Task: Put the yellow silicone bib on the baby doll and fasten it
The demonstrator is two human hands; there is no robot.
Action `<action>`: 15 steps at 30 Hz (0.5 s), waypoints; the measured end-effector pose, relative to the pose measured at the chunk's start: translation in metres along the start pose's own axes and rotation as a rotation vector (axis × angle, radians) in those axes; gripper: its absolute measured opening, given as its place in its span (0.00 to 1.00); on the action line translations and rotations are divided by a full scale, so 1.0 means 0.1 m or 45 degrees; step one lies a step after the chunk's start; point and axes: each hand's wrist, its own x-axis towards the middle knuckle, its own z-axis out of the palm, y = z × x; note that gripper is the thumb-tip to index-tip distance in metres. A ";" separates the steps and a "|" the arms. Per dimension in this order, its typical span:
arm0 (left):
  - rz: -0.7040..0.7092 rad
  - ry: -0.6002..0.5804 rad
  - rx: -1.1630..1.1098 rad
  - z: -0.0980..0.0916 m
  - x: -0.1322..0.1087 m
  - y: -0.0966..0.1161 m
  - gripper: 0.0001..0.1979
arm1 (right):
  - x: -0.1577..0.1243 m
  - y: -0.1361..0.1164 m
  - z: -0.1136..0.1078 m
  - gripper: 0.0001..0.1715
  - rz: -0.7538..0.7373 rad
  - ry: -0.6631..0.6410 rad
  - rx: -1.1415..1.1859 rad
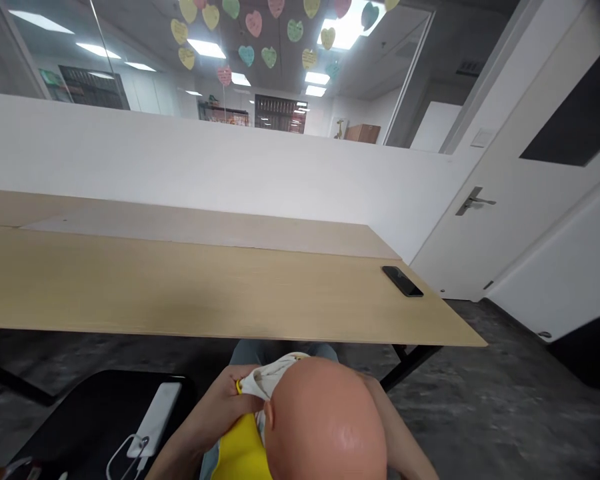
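A bald doll's head (327, 420) fills the bottom middle of the view, close to the camera. Just left of it, my left hand (235, 397) pinches white cloth (270, 377) with yellow trim, fingers closed. Yellow fabric (243, 450) lies below that hand, against the doll. On the right, my forearm comes out from behind the doll's head, which hides my right hand and its fingers.
A wooden table (205, 287) spans the view ahead, with a black phone (403, 281) near its right end. At lower left, a black chair (95, 407) holds a white power bank (155, 419) with a cable. A door (525, 167) stands at right.
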 end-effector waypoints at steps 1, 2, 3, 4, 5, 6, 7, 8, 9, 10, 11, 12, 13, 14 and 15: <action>-0.006 0.000 0.003 0.03 0.03 0.06 0.08 | 0.01 0.01 -0.01 0.12 0.006 0.048 0.021; -0.011 -0.004 0.011 0.05 0.07 0.12 0.08 | 0.03 0.03 -0.04 0.12 0.004 0.112 0.034; -0.015 -0.008 0.021 0.07 0.11 0.18 0.07 | 0.04 0.04 -0.07 0.12 -0.004 0.173 0.038; -0.019 -0.011 0.030 0.08 0.16 0.24 0.07 | 0.07 0.04 -0.11 0.12 -0.018 0.224 0.031; -0.025 -0.009 0.038 0.08 0.22 0.30 0.08 | 0.11 0.04 -0.16 0.13 -0.037 0.255 0.012; -0.033 -0.008 0.048 0.07 0.28 0.36 0.08 | 0.16 0.02 -0.20 0.13 -0.057 0.265 -0.020; -0.039 -0.010 0.067 0.06 0.35 0.41 0.09 | 0.22 0.00 -0.25 0.14 -0.076 0.261 -0.063; -0.042 -0.016 0.098 0.04 0.43 0.46 0.09 | 0.29 -0.03 -0.31 0.14 -0.088 0.246 -0.113; -0.035 -0.021 0.145 0.02 0.50 0.51 0.10 | 0.37 -0.06 -0.36 0.14 -0.097 0.228 -0.165; -0.016 -0.019 0.210 0.00 0.57 0.56 0.11 | 0.46 -0.09 -0.41 0.13 -0.096 0.215 -0.216; 0.015 -0.013 0.292 -0.01 0.64 0.61 0.11 | 0.56 -0.11 -0.47 0.13 -0.084 0.200 -0.262; 0.051 0.001 0.381 -0.02 0.71 0.66 0.12 | 0.65 -0.13 -0.52 0.13 -0.063 0.183 -0.302; 0.080 0.015 0.472 -0.03 0.78 0.72 0.12 | 0.75 -0.14 -0.58 0.13 -0.039 0.173 -0.333; 0.099 0.028 0.559 -0.02 0.84 0.78 0.12 | 0.84 -0.15 -0.64 0.13 -0.020 0.166 -0.357; 0.111 0.039 0.639 -0.02 0.90 0.85 0.12 | 0.93 -0.16 -0.69 0.13 -0.010 0.160 -0.378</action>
